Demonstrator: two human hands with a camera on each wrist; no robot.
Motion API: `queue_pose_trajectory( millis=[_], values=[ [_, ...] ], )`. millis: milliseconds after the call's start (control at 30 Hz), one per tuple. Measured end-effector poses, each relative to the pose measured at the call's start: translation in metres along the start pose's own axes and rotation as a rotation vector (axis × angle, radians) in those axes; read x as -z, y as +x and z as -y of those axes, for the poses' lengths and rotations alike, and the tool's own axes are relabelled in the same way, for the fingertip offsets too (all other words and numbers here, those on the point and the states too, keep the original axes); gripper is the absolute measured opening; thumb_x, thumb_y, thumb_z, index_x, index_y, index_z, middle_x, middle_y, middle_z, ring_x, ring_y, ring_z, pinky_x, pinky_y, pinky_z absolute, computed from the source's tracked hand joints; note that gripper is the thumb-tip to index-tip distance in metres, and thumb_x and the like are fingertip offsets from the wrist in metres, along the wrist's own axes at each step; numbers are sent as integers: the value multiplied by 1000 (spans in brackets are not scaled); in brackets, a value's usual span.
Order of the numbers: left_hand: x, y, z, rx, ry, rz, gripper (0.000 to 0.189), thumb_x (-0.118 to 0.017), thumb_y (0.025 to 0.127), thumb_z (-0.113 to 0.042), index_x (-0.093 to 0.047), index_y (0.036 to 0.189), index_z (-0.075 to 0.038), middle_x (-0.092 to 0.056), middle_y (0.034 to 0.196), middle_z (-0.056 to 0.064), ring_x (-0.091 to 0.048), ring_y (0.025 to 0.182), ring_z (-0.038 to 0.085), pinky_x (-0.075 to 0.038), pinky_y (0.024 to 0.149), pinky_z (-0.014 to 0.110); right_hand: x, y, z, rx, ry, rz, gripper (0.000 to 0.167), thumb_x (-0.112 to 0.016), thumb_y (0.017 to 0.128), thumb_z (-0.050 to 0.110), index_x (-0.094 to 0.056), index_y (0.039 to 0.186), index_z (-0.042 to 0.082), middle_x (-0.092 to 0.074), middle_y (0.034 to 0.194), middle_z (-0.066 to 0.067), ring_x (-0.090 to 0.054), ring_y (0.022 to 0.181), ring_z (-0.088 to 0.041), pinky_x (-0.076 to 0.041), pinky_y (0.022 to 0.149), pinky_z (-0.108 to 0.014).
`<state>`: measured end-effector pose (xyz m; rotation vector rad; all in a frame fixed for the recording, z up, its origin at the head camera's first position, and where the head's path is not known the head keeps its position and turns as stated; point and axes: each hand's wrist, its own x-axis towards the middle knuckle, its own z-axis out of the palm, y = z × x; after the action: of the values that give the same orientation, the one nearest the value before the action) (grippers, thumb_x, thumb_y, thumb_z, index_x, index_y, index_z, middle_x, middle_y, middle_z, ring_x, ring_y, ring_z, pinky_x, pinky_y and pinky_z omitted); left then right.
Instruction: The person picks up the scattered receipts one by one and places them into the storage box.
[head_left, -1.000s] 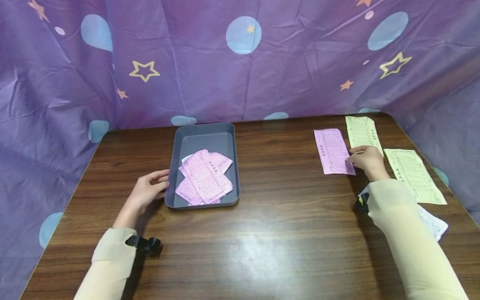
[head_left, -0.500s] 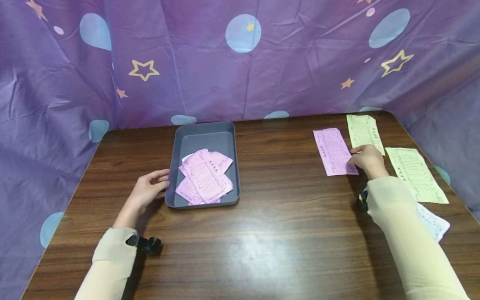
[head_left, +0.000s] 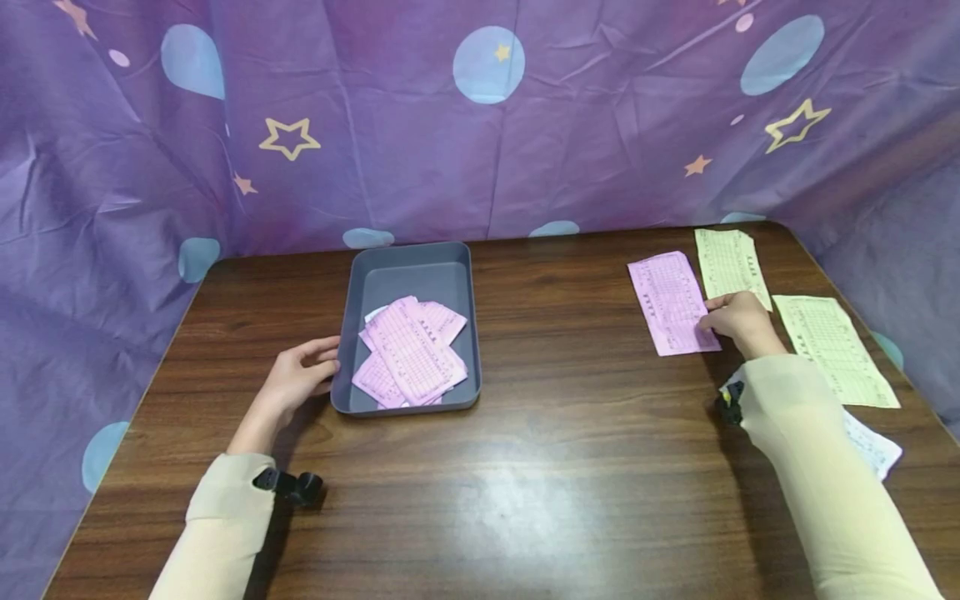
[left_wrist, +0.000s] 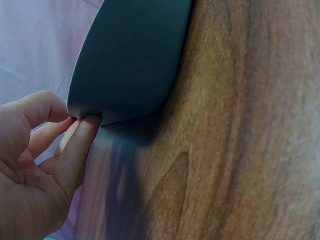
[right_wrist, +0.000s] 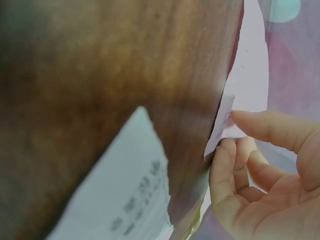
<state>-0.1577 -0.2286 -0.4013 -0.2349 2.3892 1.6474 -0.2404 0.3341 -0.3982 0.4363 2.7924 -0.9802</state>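
Observation:
My right hand (head_left: 741, 321) pinches the near right edge of a pink printed paper slip (head_left: 666, 300), thumb on top and fingertips under the edge. In the right wrist view, the slip's corner (right_wrist: 220, 125) bends up between the thumb and fingers. My left hand (head_left: 294, 379) is at the left outer wall of a grey rectangular tray (head_left: 408, 260), fingertips touching it. In the left wrist view, thumb and fingers meet the tray's wall (left_wrist: 130, 60) near a corner. Several pink slips (head_left: 412, 354) lie overlapped in the tray, a bit of white showing beneath.
Two yellow-green printed slips (head_left: 733, 262) lie at the right of the brown wooden table (head_left: 540, 433), one farther back. A white slip (head_left: 873, 446) is partly hidden under my right forearm. A purple curtain (head_left: 390, 125) hangs behind the table.
The pink slip has turned slightly, its near edge shifting toward me and to the right with my right fingers. My left hand and the tray stay in place.

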Motion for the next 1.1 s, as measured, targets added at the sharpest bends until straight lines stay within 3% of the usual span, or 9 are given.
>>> queue_pose_trajectory(
  millis=[100, 167, 200, 400, 633, 767, 967, 1100],
  values=[
    [0, 0, 0, 3, -5, 0, 50, -49, 94, -2, -39, 142, 6, -46, 138, 33, -57, 84, -10, -57, 77, 18, 1, 2, -2, 9, 81, 35, 32, -63, 77, 3, -59, 100, -19, -63, 66, -2, -55, 69, -10, -43, 63, -17],
    [0, 0, 0, 4, -10, 0, 50, -49, 93, -2, -39, 142, 6, -46, 138, 34, -57, 84, -10, -57, 77, 18, 2, 3, -3, 16, 150, 63, 19, -62, 79, 2, -63, 88, -14, -54, 60, 17, -49, 60, 2, -48, 58, -13],
    [0, 0, 0, 4, -10, 0, 50, -49, 93, -2, -39, 142, 6, -46, 138, 34, -58, 84, -10, -57, 76, 17, 1, 4, -4, 16, 180, 77, 15, -60, 81, 2, -63, 87, -11, -53, 60, 18, -49, 59, 4, -49, 57, -11],
    [-1, 0, 0, 3, -10, 1, 50, -50, 93, -1, -38, 141, 7, -46, 137, 34, -57, 84, -10, -57, 75, 16, 1, 5, -5, 23, 255, 139, 20, -55, 87, 8, -60, 97, -9, -51, 61, 19, -50, 58, 6, -50, 58, -8],
    [0, 0, -1, -3, -10, 2, 50, -49, 93, -1, -38, 141, 7, -46, 137, 34, -57, 84, -10, -57, 75, 16, 7, 2, -3, 20, 388, 239, 19, -50, 94, 10, -52, 107, -3, -55, 66, 26, -55, 67, 12, -53, 70, -8],
    [0, 0, -2, 0, -1, 2, 50, -50, 93, -2, -38, 141, 7, -46, 137, 34, -57, 85, -10, -57, 75, 17, 9, 0, 1, 12, 504, 248, 6, -50, 94, 6, -54, 98, 6, -59, 69, 24, -58, 70, 9, -55, 74, -11],
    [0, 0, -1, 10, 13, -3, 50, -50, 94, -2, -39, 142, 5, -47, 138, 32, -57, 86, -8, -57, 77, 18, 10, -5, 4, 34, 801, 246, 32, -51, 91, -5, -61, 72, 19, -63, 70, 12, -61, 68, 2, -56, 68, -11],
    [0, 0, -2, 11, 9, -2, 50, -50, 94, -3, -39, 142, 5, -47, 138, 32, -57, 86, -9, -57, 77, 18, 8, -9, 8, 75, 930, 227, 32, -53, 89, -9, -64, 72, 16, -63, 70, 8, -62, 68, 0, -56, 66, -12]
  ],
)
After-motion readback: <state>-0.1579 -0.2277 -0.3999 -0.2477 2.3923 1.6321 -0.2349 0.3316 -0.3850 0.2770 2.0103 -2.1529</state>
